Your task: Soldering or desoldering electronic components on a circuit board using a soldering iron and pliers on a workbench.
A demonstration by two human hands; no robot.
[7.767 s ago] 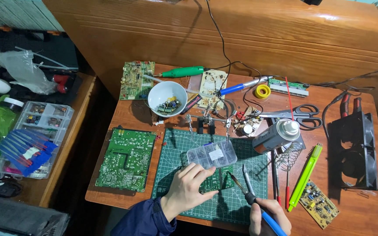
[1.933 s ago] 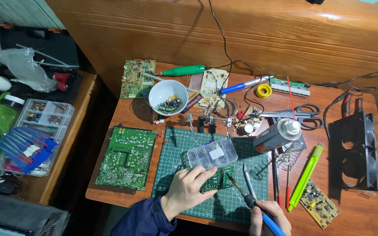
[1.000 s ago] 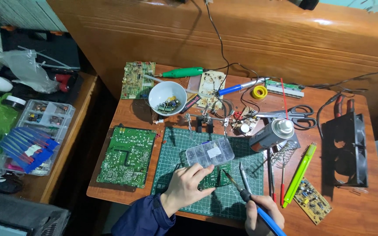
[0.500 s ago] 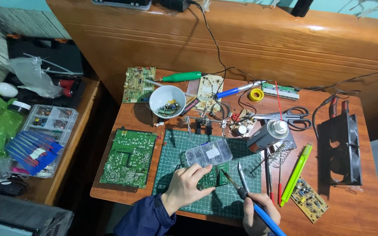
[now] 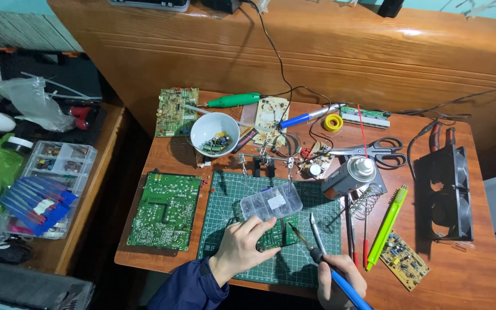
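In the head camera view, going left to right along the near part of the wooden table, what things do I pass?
Large green circuit board → left hand on a small green board → right hand with the blue-handled soldering iron → lime-green pen-shaped tool → small yellowish circuit board → black fan.

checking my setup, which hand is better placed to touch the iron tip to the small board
Right. The right hand grips the iron, tip at the small board; the left hand steadies that board.
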